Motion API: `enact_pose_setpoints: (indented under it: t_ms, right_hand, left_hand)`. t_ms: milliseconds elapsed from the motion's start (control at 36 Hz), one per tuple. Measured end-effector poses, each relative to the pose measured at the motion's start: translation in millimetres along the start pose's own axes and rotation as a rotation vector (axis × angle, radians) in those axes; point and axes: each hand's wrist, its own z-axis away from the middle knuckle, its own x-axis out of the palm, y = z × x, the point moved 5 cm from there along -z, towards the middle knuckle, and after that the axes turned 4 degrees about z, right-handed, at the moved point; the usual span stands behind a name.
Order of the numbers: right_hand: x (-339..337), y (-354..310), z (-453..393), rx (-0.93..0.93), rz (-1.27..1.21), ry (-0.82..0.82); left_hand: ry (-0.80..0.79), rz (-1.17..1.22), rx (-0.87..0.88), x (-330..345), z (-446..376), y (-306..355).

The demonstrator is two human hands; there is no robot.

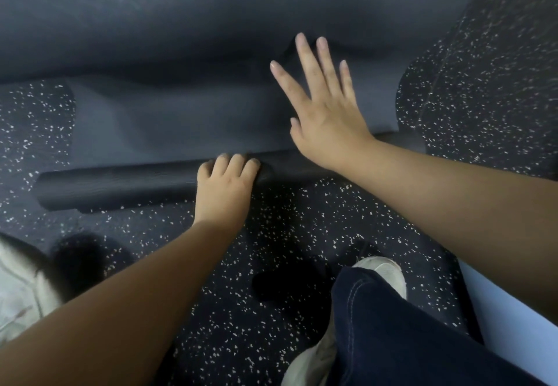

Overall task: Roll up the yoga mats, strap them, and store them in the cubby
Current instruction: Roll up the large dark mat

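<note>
On the speckled floor point(302, 264) I see the dark yoga mat point(169, 119) with its near edge wound into a thin roll, my left hand point(225, 187) curling its fingers over that roll while my right hand point(324, 113) lies flat, fingers spread, on the unrolled part.

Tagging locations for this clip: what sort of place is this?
Probably a gym or fitness studio: dark speckled rubber floor and a partly rolled yoga mat, which the left hand grips at the roll.

Gym or fitness studio: black rubber floor point(271, 234) flecked white, dark yoga mat point(169, 119) spread across it
</note>
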Motion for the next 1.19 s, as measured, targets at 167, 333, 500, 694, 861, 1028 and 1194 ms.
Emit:
enact_pose_setpoints:
  t_ms: [167, 333, 500, 694, 861, 1028, 1194]
  right_hand:
    - [3.8, 2.1, 1.8, -0.017, 0.007, -0.023]
    - [0.0, 2.0, -0.6, -0.018, -0.013, -0.015]
    - [-3.4, 6.8, -2.1, -0.031, -0.013, -0.015]
    - [-1.2, 10.6, -4.4, -0.064, -0.013, -0.06]
    - [-2.2, 13.5, -10.1, -0.061, -0.012, -0.054]
    - [-2.8, 16.2, -12.4, -0.072, -0.02, -0.046]
    - [-5.1, 17.2, -16.1, -0.072, -0.042, -0.064]
  left_hand:
    - [-0.059, -0.009, -0.01, 14.0, 23.4, -2.6]
    - [-0.217, -0.038, -0.023, 20.4, 9.0, -4.1]
    - [-0.259, -0.105, 0.06, 14.1, -18.4, -14.2]
    - [-0.323, -0.171, -0.027, 5.1, -50.8, -18.6]
    - [-0.255, -0.243, 0.008, -4.2, -61.5, -17.6]
    - [-0.222, -0.261, 0.088, -9.6, -73.2, -3.1]
    - [-0.264, -0.324, 0.076, -15.1, -71.0, 7.5]
